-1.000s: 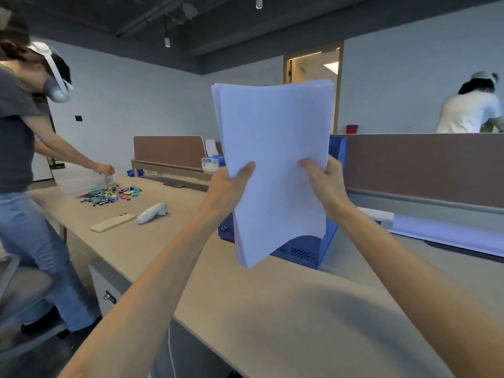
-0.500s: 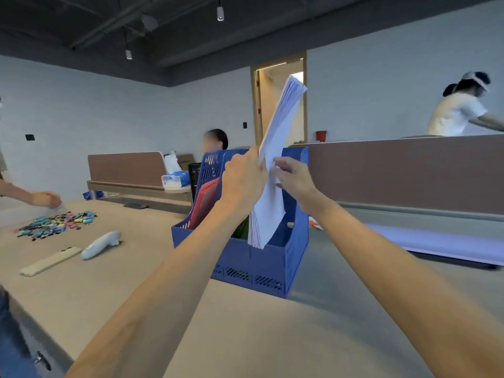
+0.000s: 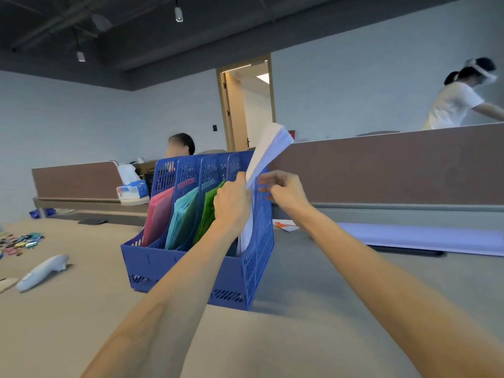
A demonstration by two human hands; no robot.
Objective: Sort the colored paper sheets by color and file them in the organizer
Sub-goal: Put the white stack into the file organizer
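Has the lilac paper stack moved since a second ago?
Yes. Against the blue organizer, the lilac stack has turned edge-on and dropped into the rightmost slot, gripped by the left hand.

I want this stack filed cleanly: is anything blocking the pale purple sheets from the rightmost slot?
Nothing visible does. The pale purple sheets already reach into the organizer's rightmost slot; other colored sheets fill the remaining slots.

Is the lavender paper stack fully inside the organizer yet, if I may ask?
Partly in: the lavender stack has its lower end in the organizer's rightmost slot, its top leaning out above.
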